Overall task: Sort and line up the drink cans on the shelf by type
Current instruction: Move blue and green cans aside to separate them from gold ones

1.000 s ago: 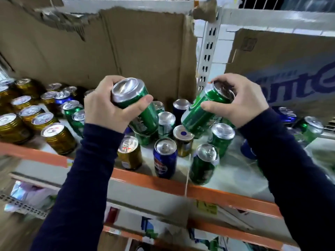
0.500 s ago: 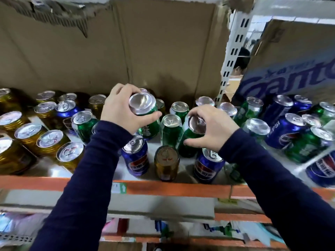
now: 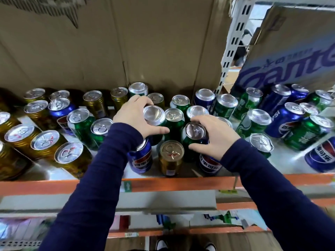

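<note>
My left hand (image 3: 134, 115) grips a green can (image 3: 154, 115) by its upper part; the can stands among other green cans in the middle of the shelf. My right hand (image 3: 215, 136) curls round a second green can (image 3: 194, 131) just to the right, upright and close to the shelf. Gold cans (image 3: 45, 142) are grouped at the left. Blue cans (image 3: 288, 120) and more green cans (image 3: 253, 122) are mixed at the right. A gold can (image 3: 171, 156) and two blue cans (image 3: 141, 158) stand near the front edge.
The orange shelf rail (image 3: 181, 183) runs along the front. Cardboard (image 3: 126, 42) forms the back wall, with a white perforated upright (image 3: 230, 51) and a printed carton (image 3: 290, 57) at the right. A lower shelf with packets lies beneath.
Both hands came down from mid-air with their green cans and brought them in among the green cans at the shelf's middle. The camera view shifted right and downward.
</note>
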The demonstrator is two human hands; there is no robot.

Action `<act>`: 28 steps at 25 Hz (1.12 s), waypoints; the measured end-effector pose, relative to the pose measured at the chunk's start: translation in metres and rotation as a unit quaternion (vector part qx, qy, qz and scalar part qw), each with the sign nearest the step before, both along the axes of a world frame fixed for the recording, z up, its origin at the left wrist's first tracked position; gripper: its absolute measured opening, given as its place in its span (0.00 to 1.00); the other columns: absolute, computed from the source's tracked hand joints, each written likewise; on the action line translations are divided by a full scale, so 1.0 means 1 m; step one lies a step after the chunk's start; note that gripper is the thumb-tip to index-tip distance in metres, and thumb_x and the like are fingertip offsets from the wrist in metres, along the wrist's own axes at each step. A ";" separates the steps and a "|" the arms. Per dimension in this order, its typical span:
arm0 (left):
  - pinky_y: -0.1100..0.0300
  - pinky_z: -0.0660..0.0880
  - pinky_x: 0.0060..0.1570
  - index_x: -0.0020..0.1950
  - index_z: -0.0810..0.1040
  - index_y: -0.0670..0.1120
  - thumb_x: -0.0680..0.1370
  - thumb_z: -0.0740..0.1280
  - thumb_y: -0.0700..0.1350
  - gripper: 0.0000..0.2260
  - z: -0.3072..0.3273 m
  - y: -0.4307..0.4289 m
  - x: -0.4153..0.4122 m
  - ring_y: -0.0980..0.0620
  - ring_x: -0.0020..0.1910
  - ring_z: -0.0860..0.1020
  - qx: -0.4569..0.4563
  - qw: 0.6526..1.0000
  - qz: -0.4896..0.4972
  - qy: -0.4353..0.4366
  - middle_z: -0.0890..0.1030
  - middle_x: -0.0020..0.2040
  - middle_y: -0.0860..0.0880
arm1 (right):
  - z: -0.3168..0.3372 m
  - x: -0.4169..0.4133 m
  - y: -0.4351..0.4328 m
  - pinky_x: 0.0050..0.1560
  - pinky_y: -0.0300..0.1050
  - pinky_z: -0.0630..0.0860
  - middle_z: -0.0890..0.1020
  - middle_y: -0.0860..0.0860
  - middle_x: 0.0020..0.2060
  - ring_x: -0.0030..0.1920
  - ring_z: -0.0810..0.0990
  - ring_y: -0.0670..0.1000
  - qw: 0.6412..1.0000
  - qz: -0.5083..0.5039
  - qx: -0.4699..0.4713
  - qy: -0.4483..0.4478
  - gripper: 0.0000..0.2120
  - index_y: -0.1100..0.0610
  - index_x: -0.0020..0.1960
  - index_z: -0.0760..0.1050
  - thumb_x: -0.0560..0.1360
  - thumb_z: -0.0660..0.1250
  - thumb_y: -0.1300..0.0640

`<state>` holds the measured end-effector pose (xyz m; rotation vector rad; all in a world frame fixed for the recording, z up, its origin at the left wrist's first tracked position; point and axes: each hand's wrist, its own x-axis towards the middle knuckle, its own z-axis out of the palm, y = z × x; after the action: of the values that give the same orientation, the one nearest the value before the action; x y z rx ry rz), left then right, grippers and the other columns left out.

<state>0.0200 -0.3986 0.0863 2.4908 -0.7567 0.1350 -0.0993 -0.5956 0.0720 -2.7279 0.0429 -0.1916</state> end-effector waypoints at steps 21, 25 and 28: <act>0.72 0.71 0.47 0.57 0.69 0.51 0.65 0.70 0.62 0.26 -0.082 0.043 -0.070 0.62 0.45 0.76 -0.291 0.953 0.067 0.055 0.76 0.49 0.59 | -0.069 -0.064 0.010 0.49 0.20 0.67 0.74 0.44 0.50 0.50 0.73 0.40 0.924 -0.211 0.271 -0.169 0.35 0.61 0.63 0.66 0.62 0.79 0.56; 0.70 0.71 0.46 0.49 0.71 0.58 0.67 0.67 0.67 0.18 -0.064 0.038 -0.081 0.68 0.43 0.76 -0.360 0.933 0.019 0.014 0.78 0.43 0.67 | -0.059 -0.077 0.004 0.52 0.29 0.71 0.77 0.44 0.50 0.50 0.76 0.39 0.909 -0.174 0.301 -0.230 0.31 0.57 0.60 0.69 0.62 0.75 0.48; 0.69 0.71 0.46 0.51 0.72 0.56 0.67 0.66 0.68 0.20 -0.043 0.016 -0.085 0.67 0.43 0.76 -0.348 0.937 -0.014 0.008 0.79 0.43 0.67 | -0.045 -0.091 -0.011 0.52 0.42 0.76 0.80 0.48 0.50 0.51 0.80 0.46 0.887 -0.163 0.350 -0.253 0.29 0.59 0.58 0.72 0.62 0.74 0.48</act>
<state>-0.0648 -0.3822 0.0431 1.8026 -0.6001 0.3113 -0.1902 -0.6066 0.0270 -1.8654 0.3499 -0.8068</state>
